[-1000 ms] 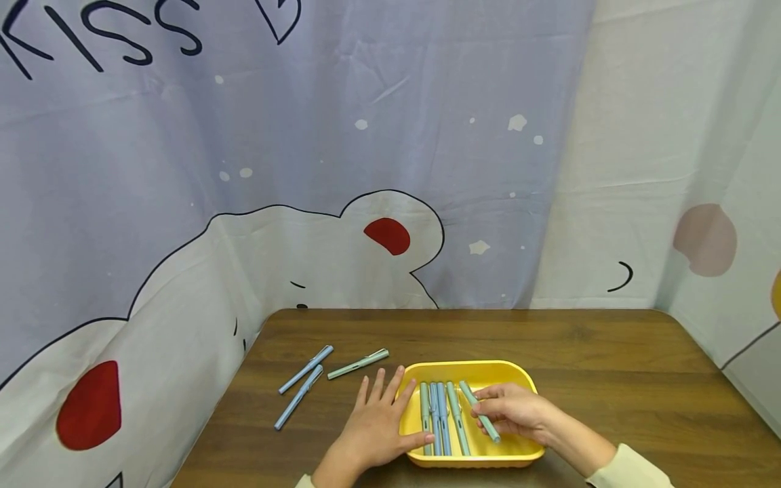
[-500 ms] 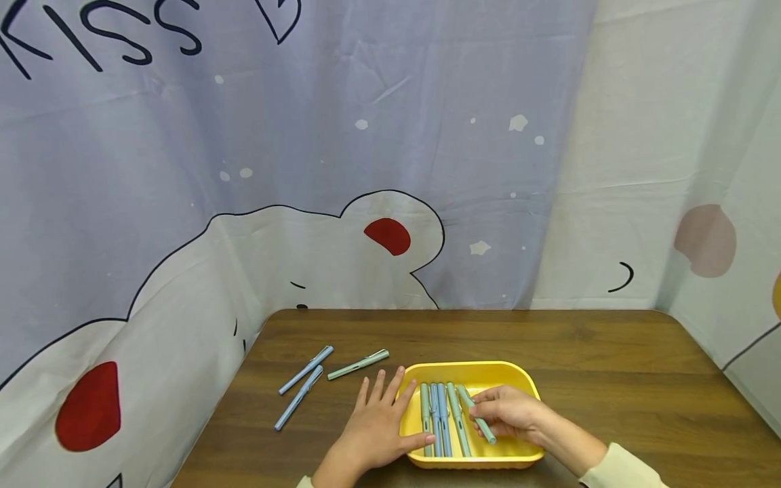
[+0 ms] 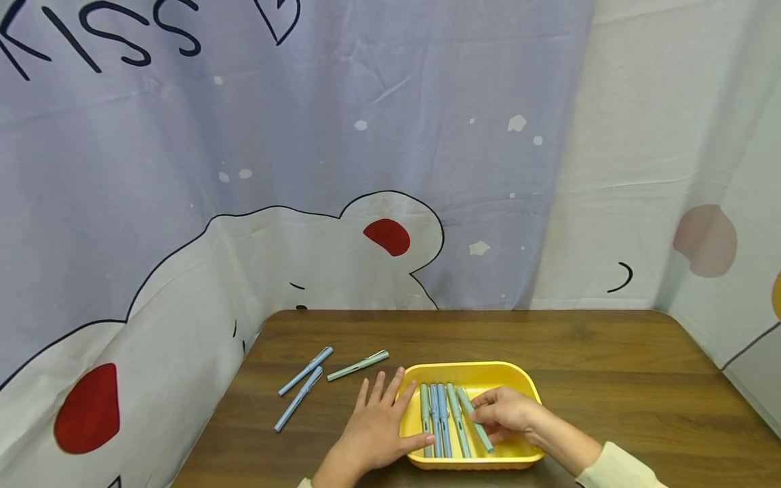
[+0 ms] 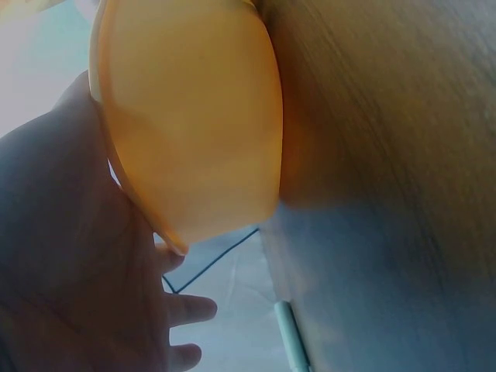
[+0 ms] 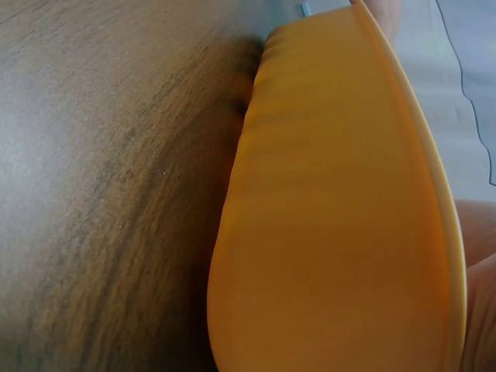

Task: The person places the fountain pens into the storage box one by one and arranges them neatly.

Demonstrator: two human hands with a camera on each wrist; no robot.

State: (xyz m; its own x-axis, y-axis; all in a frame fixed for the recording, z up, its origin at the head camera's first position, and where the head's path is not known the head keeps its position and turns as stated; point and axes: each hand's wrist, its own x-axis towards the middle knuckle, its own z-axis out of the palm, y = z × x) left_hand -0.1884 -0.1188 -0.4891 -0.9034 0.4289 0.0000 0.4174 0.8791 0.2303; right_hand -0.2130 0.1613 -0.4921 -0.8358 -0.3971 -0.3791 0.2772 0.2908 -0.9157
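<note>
A yellow tray (image 3: pixel 465 364) stands at the front of the wooden table. My left hand (image 3: pixel 379 428) rests on its left rim with the fingers spread and straight, the thumb reaching over the near left corner. Inside the tray my right hand (image 3: pixel 511 412) pinches a green pen (image 3: pixel 485 438), which slants with its lower end toward me. Left of it lie a green pen (image 3: pixel 456 412), two blue pens (image 3: pixel 443 415) side by side, and another green pen (image 3: pixel 425 411) at the left wall. In the right wrist view the tray's outer wall (image 5: pixel 333 194) hides most of the right hand.
On the table (image 3: pixel 610 379), left of the tray, lie two blue pens (image 3: pixel 299 398) and a green pen (image 3: pixel 358 365). A printed cloth (image 3: pixel 305 135) hangs behind the table.
My right hand has lowered the green pen and shifted it slightly left, closer to the row of pens, its lower end now nearer me. The left hand stays in place.
</note>
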